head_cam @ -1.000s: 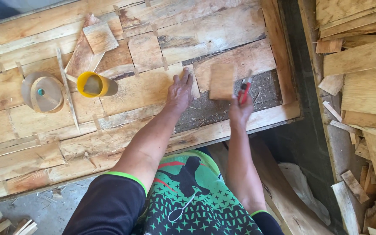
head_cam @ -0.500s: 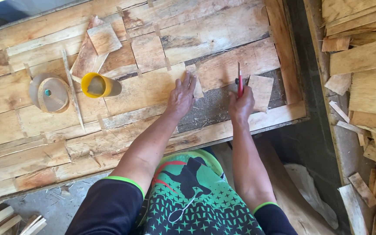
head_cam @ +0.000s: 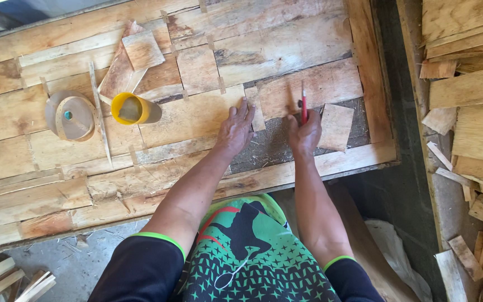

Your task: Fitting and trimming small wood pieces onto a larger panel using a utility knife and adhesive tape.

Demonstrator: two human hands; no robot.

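Note:
My left hand (head_cam: 235,128) lies flat, fingers spread, on a thin wood veneer sheet (head_cam: 191,120) at the edge of a dark bare gap (head_cam: 275,144) in the veneer-covered board. My right hand (head_cam: 304,134) grips a red-handled cutter (head_cam: 303,106), blade pointing away from me, against the edge of a wide veneer piece (head_cam: 308,89). A small loose veneer square (head_cam: 336,127) lies just right of that hand. A narrow veneer strip (head_cam: 255,109) sits between my hands.
A yellow cup (head_cam: 131,108) and a brown tape roll (head_cam: 71,116) rest on the board at left, with a thin wooden stick (head_cam: 99,114) between them. Loose veneer pieces (head_cam: 142,50) lie farther back. Stacked veneer scraps (head_cam: 470,106) fill the right side.
The loose veneer square moved from under my right hand to its right. My right hand turned the cutter upright and shifted left toward the gap's edge. The left hand stayed flat.

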